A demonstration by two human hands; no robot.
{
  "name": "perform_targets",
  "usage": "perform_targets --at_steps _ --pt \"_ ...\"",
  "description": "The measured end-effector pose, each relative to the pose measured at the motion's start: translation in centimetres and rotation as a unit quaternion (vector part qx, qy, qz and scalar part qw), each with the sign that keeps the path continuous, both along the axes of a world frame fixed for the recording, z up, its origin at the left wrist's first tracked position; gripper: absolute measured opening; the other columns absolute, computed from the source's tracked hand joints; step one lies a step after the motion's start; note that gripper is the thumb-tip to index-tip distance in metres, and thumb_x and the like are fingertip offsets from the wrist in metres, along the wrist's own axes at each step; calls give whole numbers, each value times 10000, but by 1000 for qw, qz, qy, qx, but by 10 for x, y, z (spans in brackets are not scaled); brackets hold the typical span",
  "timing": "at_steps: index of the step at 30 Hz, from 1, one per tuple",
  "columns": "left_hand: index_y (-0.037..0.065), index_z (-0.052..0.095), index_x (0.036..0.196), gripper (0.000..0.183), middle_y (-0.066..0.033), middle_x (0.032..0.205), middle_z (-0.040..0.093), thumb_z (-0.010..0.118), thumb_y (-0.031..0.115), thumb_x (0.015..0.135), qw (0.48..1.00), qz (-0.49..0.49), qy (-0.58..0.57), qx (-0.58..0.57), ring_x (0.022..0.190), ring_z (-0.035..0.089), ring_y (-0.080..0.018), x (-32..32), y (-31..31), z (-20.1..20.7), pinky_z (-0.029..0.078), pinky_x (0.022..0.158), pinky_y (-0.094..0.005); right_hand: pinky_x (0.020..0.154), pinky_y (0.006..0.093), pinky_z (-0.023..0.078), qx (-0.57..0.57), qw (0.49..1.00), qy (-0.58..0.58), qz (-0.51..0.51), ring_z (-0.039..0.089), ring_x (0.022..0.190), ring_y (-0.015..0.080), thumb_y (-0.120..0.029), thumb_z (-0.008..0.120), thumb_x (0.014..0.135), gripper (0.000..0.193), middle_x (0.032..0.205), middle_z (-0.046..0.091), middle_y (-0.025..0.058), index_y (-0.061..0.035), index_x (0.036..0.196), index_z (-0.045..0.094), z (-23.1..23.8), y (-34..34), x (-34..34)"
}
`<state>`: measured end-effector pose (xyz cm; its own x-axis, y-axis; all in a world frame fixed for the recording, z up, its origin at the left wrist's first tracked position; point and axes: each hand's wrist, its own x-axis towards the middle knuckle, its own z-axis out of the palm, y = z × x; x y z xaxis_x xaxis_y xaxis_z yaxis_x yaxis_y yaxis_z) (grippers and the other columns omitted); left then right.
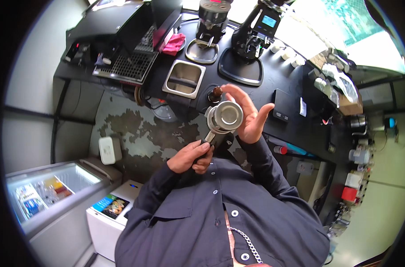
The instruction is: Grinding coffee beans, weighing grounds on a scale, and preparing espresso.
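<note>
My left hand (191, 156) is closed round the dark handle of a portafilter (210, 136), held out in front of my chest near the counter's edge. Over the portafilter's basket sits a silver metal dosing cup (229, 115), its round flat base facing up. Beside the cup is my right hand (250, 118), open, with its thumb spread out and the palm close to the cup's side. Whether the palm touches the cup I cannot tell. Just beyond the cup, a tamper (216, 92) with a brown knob stands at the counter's front edge.
On the black counter (260, 91) are a rectangular steel bin (183, 80), a black grinder (251, 42) with a tray, a smaller grinder (211, 20), a flat black scale (280, 105) and a pink cloth (174, 44). An espresso machine (122, 31) stands left; a glass-topped freezer (55, 191) lies lower left.
</note>
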<state>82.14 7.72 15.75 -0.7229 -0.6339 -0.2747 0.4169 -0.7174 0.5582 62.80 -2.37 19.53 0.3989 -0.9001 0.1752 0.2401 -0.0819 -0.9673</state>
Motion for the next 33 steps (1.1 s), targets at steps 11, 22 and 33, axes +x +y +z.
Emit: perform_targets --at_steps 11,22,33 --pt "97 438 972 377 24 670 351 476 453 1089 999 -3 27 18 490 298 -53 8 7 9 294 492 -248 1206 451 233 64 963 -225 -134 523 1306 225 -910 66 881 1135 1260 645 122 19 1226 621 -10 -17 16" --pt "103 427 972 381 28 654 359 475 464 1087 1000 -8 7 -1 484 290 -55 11 11 12 291 482 -250 1127 411 355 35 961 -219 -167 590 1145 216 -905 111 890 1081 1119 656 103 15 1153 612 -3 -2 30" --pt "98 429 974 387 28 654 357 470 465 1088 999 2 29 -25 483 300 -56 18 26 16 300 480 -245 1244 383 184 -41 998 -9 -37 329 1506 259 -941 -51 783 1326 1581 428 195 62 1556 345 19 17 8"
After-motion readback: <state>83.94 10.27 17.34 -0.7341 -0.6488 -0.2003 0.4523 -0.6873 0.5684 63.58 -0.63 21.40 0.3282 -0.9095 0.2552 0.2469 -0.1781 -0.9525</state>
